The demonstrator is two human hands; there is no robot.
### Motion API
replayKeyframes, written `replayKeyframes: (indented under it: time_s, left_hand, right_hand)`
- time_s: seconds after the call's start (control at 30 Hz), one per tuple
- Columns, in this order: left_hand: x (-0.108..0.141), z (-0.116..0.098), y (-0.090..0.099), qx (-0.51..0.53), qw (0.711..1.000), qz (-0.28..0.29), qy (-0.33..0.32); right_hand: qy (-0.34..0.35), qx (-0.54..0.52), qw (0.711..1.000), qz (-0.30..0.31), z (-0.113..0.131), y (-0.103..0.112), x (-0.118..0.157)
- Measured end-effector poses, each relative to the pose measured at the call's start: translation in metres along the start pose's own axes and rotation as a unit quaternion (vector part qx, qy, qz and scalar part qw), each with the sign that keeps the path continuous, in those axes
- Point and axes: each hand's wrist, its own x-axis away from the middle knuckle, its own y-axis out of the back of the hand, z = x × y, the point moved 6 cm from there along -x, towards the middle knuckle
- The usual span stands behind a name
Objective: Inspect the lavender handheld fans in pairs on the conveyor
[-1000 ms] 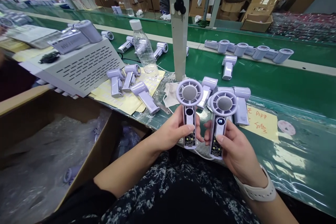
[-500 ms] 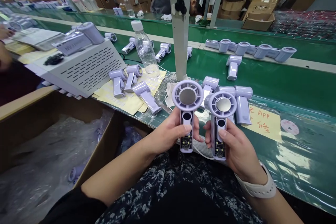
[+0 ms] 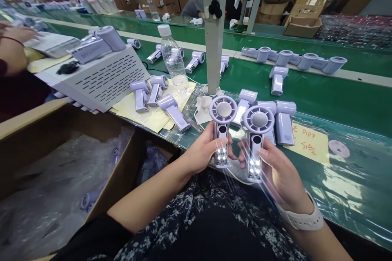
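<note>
My left hand (image 3: pixel 204 150) is wrapped round the handle of a lilac handheld fan (image 3: pixel 223 110), thumb on its front. Close beside it, my right hand (image 3: pixel 277 165) grips a second lilac handheld fan (image 3: pixel 259 120) in the same way. Both fans stand upright with their round, spoked heads facing me. White lights shine in the lower part of each handle. Behind them, several more lilac fans (image 3: pixel 284 124) rest on the green table. A yellow paper with red writing (image 3: pixel 310 142) lies to their right.
A grey slotted metal box (image 3: pixel 101 79) stands at left, near a clear plastic bottle (image 3: pixel 173 61). A metal post (image 3: pixel 213 49) rises ahead. An open carton (image 3: pixel 122 171) with plastic bags is at lower left. Another person's hand (image 3: pixel 18 40) shows at far left. Fans line the green conveyor (image 3: pixel 321 85).
The lights in both handles have come on; they were dark before. Both fans have tilted slightly, and the left fan has shifted a little to the right. Both hands keep their hold.
</note>
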Motion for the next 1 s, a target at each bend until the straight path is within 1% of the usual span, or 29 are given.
replayKeyframes:
  time_s: [0.1, 0.27, 0.37, 0.43, 0.5, 0.6, 0.73, 0.8, 0.9, 1.0]
  left_hand:
    - [-0.001, 0.000, -0.002, 0.010, 1.000, -0.004, 0.000]
    - [0.003, -0.005, -0.011, 0.018, 0.999, 0.033, 0.006]
    - [0.002, -0.008, -0.010, 0.004, 1.000, 0.011, -0.003]
    - [0.001, -0.008, -0.007, 0.005, 1.000, -0.001, 0.004]
    - [0.000, -0.007, -0.008, 0.026, 0.999, 0.016, 0.009]
    - [0.001, -0.008, -0.010, 0.062, 0.997, 0.052, -0.002]
    - [0.001, -0.009, -0.011, 0.054, 0.996, 0.066, -0.019]
    - [-0.001, -0.007, -0.009, 0.050, 0.997, 0.056, -0.023]
    - [-0.003, -0.005, -0.003, 0.037, 0.999, 0.016, -0.021]
    - [-0.003, -0.003, -0.001, 0.033, 0.999, 0.012, -0.006]
  right_hand:
    - [0.005, 0.023, 1.000, -0.014, 0.000, 0.005, 0.002]
    - [0.024, 0.043, 0.999, -0.004, 0.002, 0.008, 0.006]
    - [0.045, 0.061, 0.997, -0.009, 0.006, 0.008, 0.006]
    - [0.041, 0.058, 0.997, -0.006, 0.005, 0.006, 0.005]
    - [0.027, 0.043, 0.999, 0.000, 0.003, 0.004, 0.003]
    - [0.021, 0.016, 1.000, -0.010, 0.001, 0.004, 0.003]
    - [0.022, 0.008, 1.000, -0.013, 0.002, 0.004, 0.005]
    - [0.019, 0.008, 1.000, -0.014, 0.001, 0.005, 0.005]
    - [0.012, 0.003, 1.000, -0.023, 0.000, 0.007, 0.006]
    - [0.006, 0.001, 0.999, -0.031, -0.002, 0.008, 0.006]
